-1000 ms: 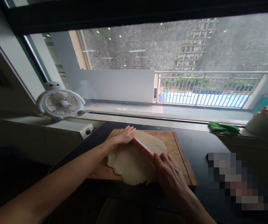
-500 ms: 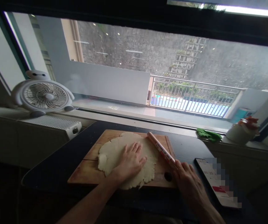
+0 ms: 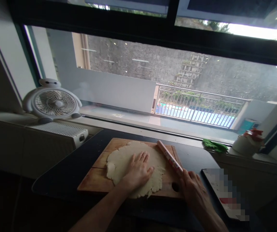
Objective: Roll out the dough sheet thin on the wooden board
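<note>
A wide, thin sheet of pale dough (image 3: 121,158) with ragged, cracked edges lies on a wooden cutting board (image 3: 92,175) and hangs slightly past its near edge. My left hand (image 3: 139,169) rests flat on the middle of the dough, fingers stretched out. At the board's right side, my right hand (image 3: 193,187) is wrapped round the near end of a pinkish rolling pin (image 3: 169,157) with red printing. The pin slants away to the far left, alongside the dough's right edge. The end inside my palm is hidden.
The board sits on a dark table (image 3: 63,167). A phone (image 3: 222,193), partly blurred out, lies at the right. Beyond are a white fan (image 3: 58,103) on a heater (image 3: 61,130), a green cloth (image 3: 214,145) and a white pot (image 3: 244,145) on the sill by the window.
The view has tilted up a little, so everything sits lower and the left-side things further right. Both hands keep their places on the dough and the rolling pin.
</note>
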Demonstrator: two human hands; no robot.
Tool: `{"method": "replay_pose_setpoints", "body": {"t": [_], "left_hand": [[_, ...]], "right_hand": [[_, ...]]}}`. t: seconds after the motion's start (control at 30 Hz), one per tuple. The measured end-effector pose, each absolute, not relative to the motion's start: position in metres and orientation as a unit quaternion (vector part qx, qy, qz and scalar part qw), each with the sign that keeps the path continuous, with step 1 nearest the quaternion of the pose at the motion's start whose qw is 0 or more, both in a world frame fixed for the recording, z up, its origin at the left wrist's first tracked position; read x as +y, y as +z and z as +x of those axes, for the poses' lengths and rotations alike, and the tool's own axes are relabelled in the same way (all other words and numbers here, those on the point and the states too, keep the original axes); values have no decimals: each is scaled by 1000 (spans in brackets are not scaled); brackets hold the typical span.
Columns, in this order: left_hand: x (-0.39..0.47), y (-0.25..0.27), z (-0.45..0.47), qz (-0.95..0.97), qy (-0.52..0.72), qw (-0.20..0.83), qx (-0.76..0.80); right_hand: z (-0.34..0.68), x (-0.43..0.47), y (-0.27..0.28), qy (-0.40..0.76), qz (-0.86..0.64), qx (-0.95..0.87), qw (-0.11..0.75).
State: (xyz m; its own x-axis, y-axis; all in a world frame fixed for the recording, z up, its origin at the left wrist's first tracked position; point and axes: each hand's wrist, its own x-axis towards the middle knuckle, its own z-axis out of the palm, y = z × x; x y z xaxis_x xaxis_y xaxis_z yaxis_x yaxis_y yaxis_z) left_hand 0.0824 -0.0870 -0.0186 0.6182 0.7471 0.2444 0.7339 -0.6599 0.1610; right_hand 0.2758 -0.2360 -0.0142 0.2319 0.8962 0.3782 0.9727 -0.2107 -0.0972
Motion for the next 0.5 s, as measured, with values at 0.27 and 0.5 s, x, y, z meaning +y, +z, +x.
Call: {"method": "replay_pose_setpoints", "body": {"t": [0.27,0.5], "left_hand": [[-95,-12,-7,853,161,-32,495],[-84,16,-65,772,180,-66,606]], "right_hand": [[276,-232,-26,-149,-754,-621,154],[277,-232,-25,-155,-754,-618,158]]}}
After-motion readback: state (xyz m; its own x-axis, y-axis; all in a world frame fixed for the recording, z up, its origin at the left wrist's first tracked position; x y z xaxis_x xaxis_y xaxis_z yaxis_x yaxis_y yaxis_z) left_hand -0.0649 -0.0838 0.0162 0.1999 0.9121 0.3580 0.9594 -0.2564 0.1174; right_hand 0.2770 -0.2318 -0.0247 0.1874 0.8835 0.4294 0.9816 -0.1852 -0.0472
